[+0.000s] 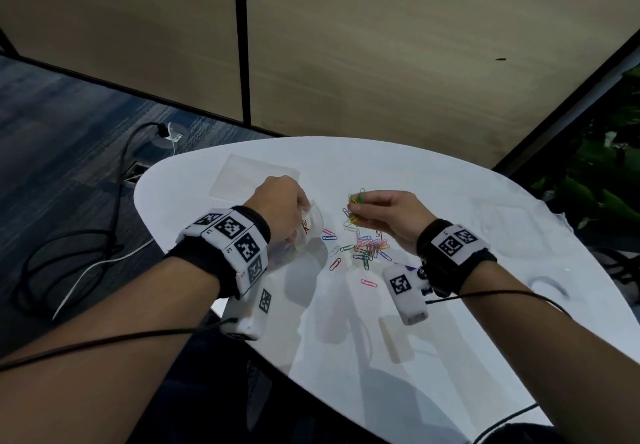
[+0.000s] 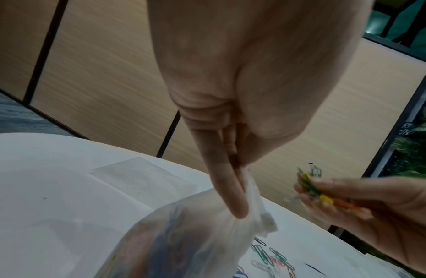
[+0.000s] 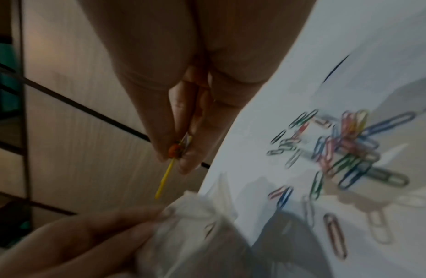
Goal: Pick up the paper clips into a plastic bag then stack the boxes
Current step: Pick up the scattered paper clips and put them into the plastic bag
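My left hand pinches the rim of a clear plastic bag just above the white table; several coloured clips show through its side. My right hand pinches a bunch of coloured paper clips to the right of the bag's mouth, a yellow one sticking out. A loose pile of paper clips lies on the table below the right hand. A clear flat box lies beyond the left hand, another clear box at the right.
Black and white cables run over the carpet left of the table. Beige partition panels stand behind it, with plants at the right. The table's curved left edge passes close to my left wrist.
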